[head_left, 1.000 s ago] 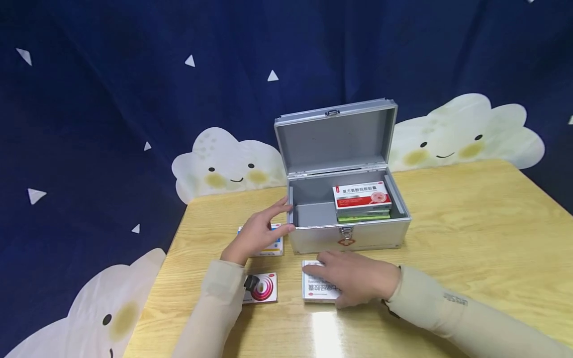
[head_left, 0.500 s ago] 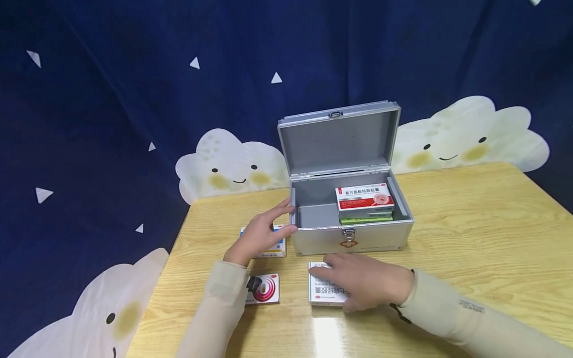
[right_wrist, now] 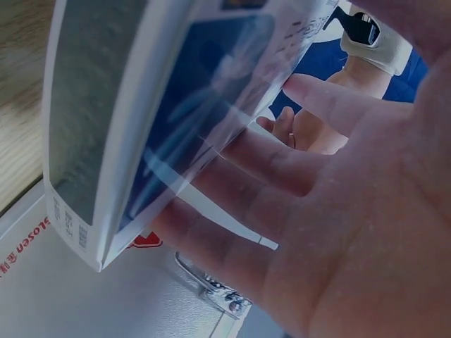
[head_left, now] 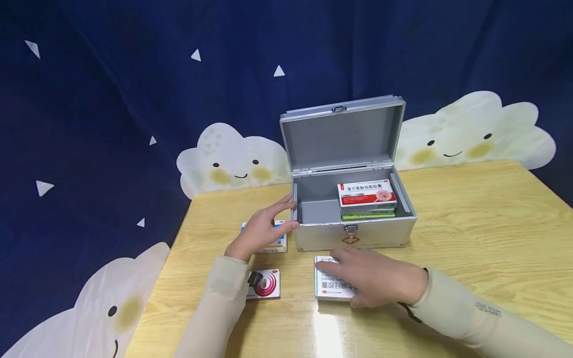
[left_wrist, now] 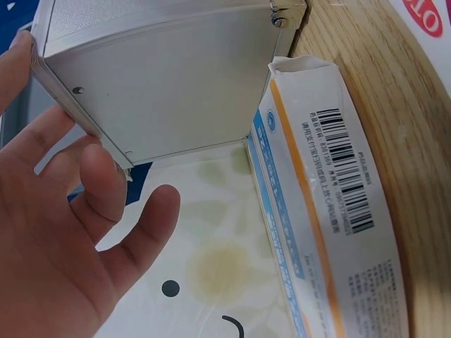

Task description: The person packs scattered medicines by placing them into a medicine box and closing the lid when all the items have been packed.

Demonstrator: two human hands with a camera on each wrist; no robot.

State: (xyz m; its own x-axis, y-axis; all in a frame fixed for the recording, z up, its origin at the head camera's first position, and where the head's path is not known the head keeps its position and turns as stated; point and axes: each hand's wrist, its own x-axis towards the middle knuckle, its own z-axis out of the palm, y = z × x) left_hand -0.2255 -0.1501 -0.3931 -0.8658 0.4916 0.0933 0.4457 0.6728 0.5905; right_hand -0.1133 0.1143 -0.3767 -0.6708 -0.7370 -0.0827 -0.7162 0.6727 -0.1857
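Note:
My left hand (head_left: 261,231) rests at the left rim of a silver metal case (head_left: 373,234), its thumb and forefinger against the edge. The left wrist view shows its other fingers loosely bent, apart from the case wall (left_wrist: 176,91). In front of the case, my right hand (head_left: 369,276) grips a white medicine box (head_left: 329,289), thumb at its near side and fingers across the far side. The palm hides that box's right part. Inside the case, a red-and-white medicine box (head_left: 367,193) lies on a green one (head_left: 369,217), toward the right.
The case lid (head_left: 342,139) stands raised at the back. A white-blue medicine box (head_left: 281,242) lies under my left hand, beside the case. Nearer, a box with pink rings (head_left: 270,284) is partly covered by my left sleeve. A dark blue curtain (head_left: 224,74) hangs behind the table (head_left: 474,238).
My right hand and the white medicine box have shifted slightly right relative to the case. My left hand stays at the rim; the whole view has drifted a little.

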